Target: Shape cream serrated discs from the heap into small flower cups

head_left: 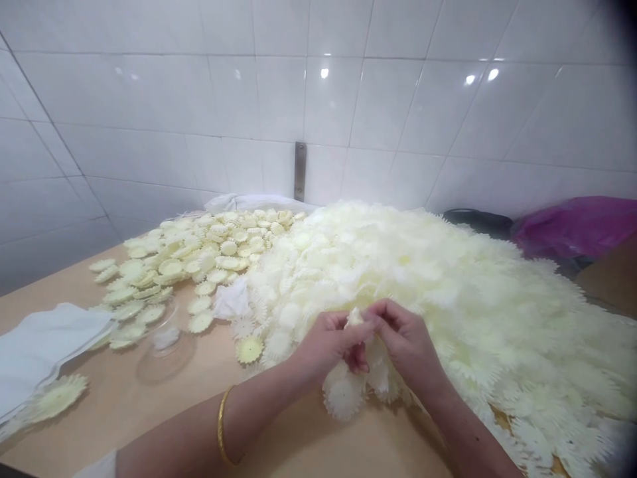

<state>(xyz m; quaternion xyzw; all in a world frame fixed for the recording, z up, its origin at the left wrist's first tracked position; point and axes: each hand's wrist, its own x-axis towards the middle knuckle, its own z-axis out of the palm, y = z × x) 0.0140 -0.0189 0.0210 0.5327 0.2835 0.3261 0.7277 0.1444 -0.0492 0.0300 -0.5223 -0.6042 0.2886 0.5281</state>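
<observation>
2 bare hands meet near the front edge of a big heap of pale, toothed petal discs on a tan table. The left hand has its thumb and fingers closed around a small, gathered cream-white piece, whose tip stands up between the hands. The right hand comes to the right side of that piece with thumb and forefinger drawn together; whether they clamp it too is hidden, so I cannot tell. Just below the hands is 1 flat white toothed disc, with more loose ones beside it.

Left of the heap spreads a pile of thicker, pale yellow scalloped discs. 1 yellow-green disc lies apart from that pile, near the left edge of the heap. A crumpled white scrap sits between the pile and the heap. Nearer the person stands a clear round container with something white in its middle. At far left, a white sheet partly covers 1 large toothed disc.

1 gold bangle circles the left wrist. Behind are a white tiled wall, 1 upright metal strip and, at right, magenta plastic.
</observation>
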